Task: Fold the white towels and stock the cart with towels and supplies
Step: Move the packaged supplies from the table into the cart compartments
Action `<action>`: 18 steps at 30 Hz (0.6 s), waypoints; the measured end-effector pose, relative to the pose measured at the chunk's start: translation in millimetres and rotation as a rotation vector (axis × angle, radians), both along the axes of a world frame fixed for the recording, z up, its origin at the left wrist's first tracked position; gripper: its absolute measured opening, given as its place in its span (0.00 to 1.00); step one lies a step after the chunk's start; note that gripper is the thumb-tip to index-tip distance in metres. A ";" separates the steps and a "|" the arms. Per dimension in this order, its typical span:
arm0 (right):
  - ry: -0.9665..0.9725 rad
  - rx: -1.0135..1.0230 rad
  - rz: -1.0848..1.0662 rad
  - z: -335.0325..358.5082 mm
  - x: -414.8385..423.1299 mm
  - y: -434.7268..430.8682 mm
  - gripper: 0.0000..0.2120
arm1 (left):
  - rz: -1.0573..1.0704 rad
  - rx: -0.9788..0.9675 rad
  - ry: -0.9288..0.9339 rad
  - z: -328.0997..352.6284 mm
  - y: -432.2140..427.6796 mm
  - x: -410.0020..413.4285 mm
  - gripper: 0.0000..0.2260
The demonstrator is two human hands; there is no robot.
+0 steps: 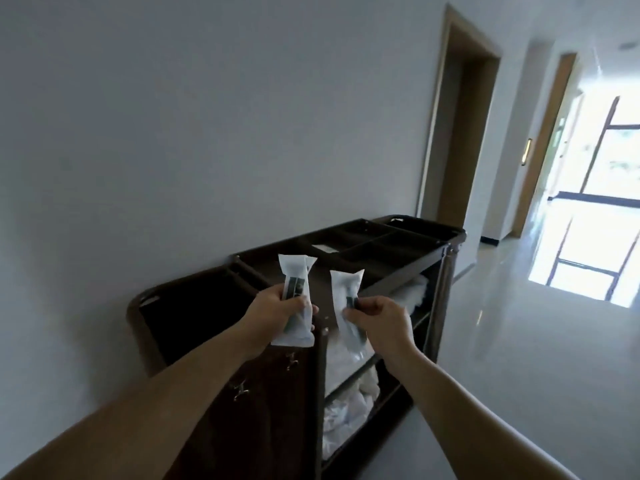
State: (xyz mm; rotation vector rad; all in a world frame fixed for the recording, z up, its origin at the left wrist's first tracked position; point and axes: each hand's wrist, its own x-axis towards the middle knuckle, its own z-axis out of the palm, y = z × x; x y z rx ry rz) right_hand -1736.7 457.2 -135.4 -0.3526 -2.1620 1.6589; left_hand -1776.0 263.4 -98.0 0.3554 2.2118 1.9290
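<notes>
— Cart (446, 237) status?
— Towels (346, 353) shelved. My left grip (280, 306) clutches packets (294, 271), my right grip (381, 320) pinches one packet (346, 285) above the tray (408, 252); supplies still to stock.

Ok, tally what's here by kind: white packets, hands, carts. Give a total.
White packets: 4 (left-hand pair, right-hand packet, tray packet)
Hands: 2 (left hand, right hand)
Housekeeping cart: 1
Total: 7
</notes>
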 end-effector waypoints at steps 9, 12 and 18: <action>-0.031 -0.094 -0.139 -15.1 15.3 172.6 0.08 | -0.173 -0.002 -0.060 -20.9 182.8 -26.5 0.05; -0.049 -0.082 -0.164 -23.3 1.6 209.6 0.08 | -0.225 0.002 -0.032 -29.7 222.6 -55.9 0.07; -0.076 -0.039 -0.257 -31.5 -59.4 289.3 0.10 | -0.292 0.065 -0.007 -39.0 310.4 -142.1 0.08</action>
